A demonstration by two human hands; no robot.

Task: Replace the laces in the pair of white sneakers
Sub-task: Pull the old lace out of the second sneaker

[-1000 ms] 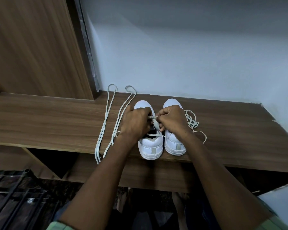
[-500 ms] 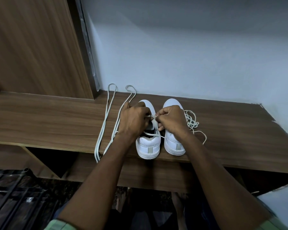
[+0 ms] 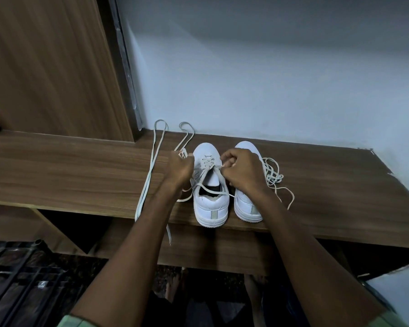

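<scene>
Left sneaker [image 3: 210, 204] at near shelf edge, half laced. My left hand [image 3: 178, 169] grips one lace end, right hand [image 3: 242, 172] pinches other: pull evenly, keep flat. Spare laces [image 3: 151, 171] far left, tangled lace [image 3: 273, 173] right.

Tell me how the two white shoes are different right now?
The left sneaker has a lace crossing its front holes, with both hands working on it; the right sneaker is mostly hidden under the right hand. The left hand grips lace beside the left sneaker, while a loose lace pile lies beside the right sneaker. Both are white, heels facing the person.
</scene>
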